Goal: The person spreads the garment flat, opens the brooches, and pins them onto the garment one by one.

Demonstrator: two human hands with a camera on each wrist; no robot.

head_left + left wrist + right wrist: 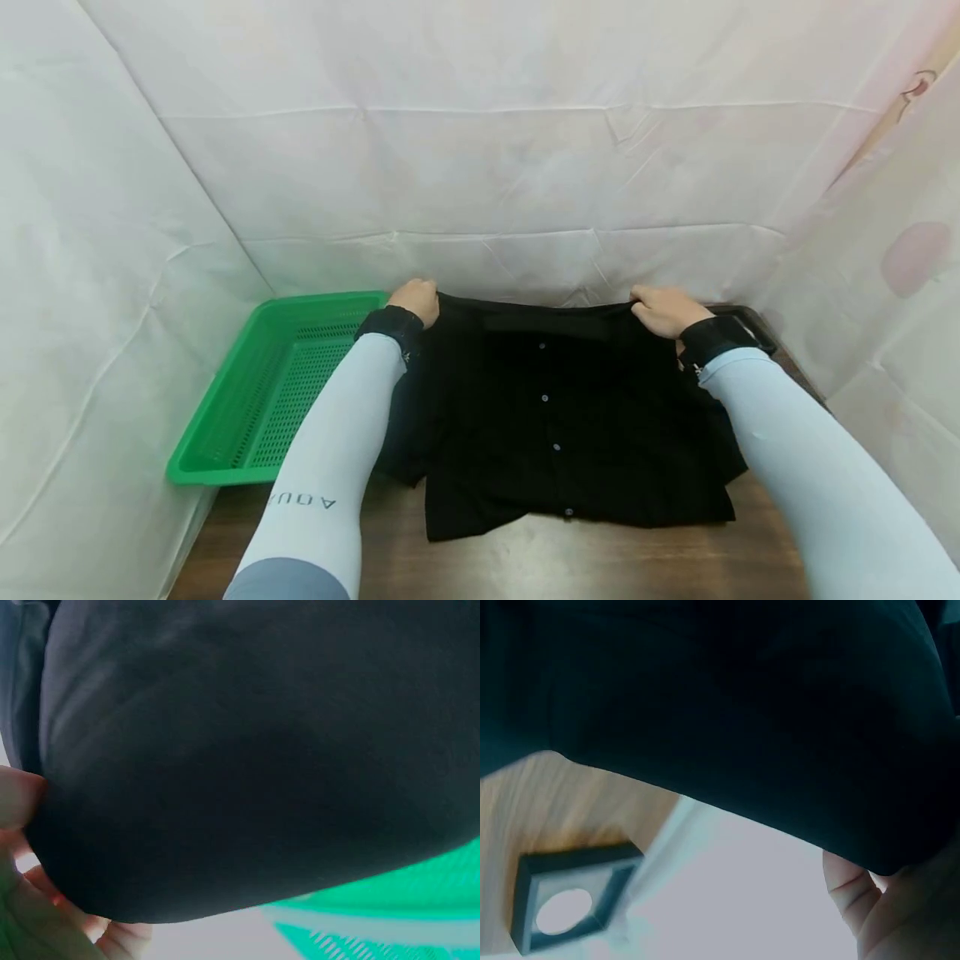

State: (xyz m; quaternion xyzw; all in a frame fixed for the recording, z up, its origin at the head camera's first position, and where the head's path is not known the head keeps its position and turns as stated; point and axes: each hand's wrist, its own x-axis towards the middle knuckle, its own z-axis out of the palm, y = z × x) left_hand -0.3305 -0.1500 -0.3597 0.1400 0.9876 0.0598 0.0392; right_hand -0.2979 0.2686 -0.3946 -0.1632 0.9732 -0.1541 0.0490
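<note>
A black button-up shirt (555,408) with short sleeves hangs spread between my two hands, its row of pale buttons facing me. At the upper left, my left hand (416,300) pinches the shirt by its shoulder edge. My right hand (667,310) grips the opposite shoulder edge, at the upper right. In the left wrist view, the thumb and fingers (56,922) hold a fold of the black cloth (247,772). Dark cloth (727,712) fills most of the right wrist view, with fingers (847,889) at its lower edge.
A green perforated basket (217,417) stands to the left, partly behind my left arm. Behind my right wrist shows a dark brown basket (795,367), mostly hidden. Underneath lies a brown wooden surface (637,562). White sheeting (487,175) walls the back and sides.
</note>
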